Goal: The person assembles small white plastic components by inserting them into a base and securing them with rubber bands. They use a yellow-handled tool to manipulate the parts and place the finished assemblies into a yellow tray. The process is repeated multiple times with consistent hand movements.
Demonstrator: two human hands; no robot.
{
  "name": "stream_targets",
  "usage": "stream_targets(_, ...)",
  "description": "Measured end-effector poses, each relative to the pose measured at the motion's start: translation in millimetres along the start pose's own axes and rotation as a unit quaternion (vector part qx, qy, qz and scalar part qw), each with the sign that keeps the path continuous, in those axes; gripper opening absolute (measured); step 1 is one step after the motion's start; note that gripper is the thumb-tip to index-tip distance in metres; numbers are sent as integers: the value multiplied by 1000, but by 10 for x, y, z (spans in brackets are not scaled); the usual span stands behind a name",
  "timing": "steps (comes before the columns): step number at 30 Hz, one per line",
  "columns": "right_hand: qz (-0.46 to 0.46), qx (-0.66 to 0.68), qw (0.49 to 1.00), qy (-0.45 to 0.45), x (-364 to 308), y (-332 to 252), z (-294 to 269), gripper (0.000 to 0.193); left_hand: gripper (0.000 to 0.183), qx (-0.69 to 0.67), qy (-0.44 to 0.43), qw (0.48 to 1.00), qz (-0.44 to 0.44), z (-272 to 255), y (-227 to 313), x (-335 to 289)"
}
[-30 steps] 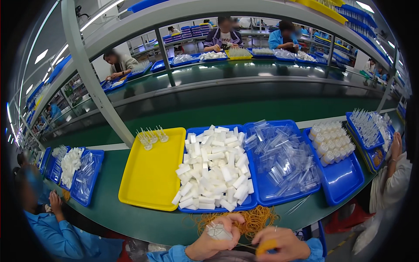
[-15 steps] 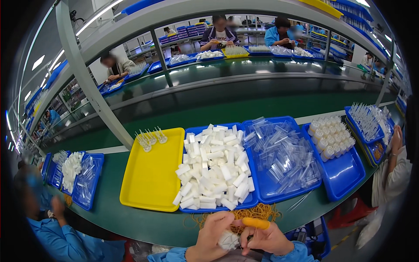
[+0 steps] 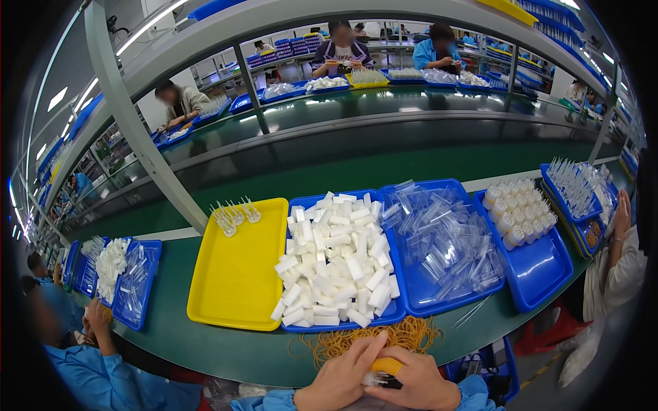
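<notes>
My left hand (image 3: 337, 381) and my right hand (image 3: 419, 383) are closed together close to the near table edge. Pinched between them is a small white part (image 3: 373, 379) with clear bits showing at its end; my fingers hide most of it. An orange-yellow finger cot (image 3: 388, 366) covers one finger of my right hand. Just beyond my fingers lies a loose pile of tan rubber bands (image 3: 327, 342). Behind that stands a blue tray (image 3: 293, 328) heaped with white foam blocks (image 3: 336, 264).
A yellow tray (image 3: 236, 274) at left holds several clear stemmed pieces (image 3: 229, 222). To the right are a blue tray of clear plastic sleeves (image 3: 445, 246) and one of white cylindrical parts (image 3: 519, 212). Metal tweezers (image 3: 476, 312) lie nearby. Co-workers (image 3: 103, 356) sit on both sides.
My hands have closed in over the small white part, which showed more fully before. My left fingers now reach across it toward the right hand. The co-worker at left has moved a hand toward the trays.
</notes>
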State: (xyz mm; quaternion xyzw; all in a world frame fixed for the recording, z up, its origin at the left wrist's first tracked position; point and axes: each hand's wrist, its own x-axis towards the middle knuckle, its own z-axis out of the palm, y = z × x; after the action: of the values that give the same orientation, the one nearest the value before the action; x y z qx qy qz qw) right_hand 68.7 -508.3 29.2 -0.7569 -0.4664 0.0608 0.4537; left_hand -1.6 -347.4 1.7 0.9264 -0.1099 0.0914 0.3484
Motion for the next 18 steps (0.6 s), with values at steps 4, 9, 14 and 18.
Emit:
stream_targets(4,-25,95,995,-4,-33,19,-88,42,82,-87,0,996,8,-94,186,40)
stream_targets(9,-3,206,978,-27,-43,51,-114,49,80,-56,3,998,-2,-35,186,18)
stream_targets(14,10,172,984,-38,-58,78,-106,53,78,-43,18,999,13,12,155,15)
stream_targets(18,85,28,996,-14,-95,22,39,54,84,-86,11,996,1,79,72,69)
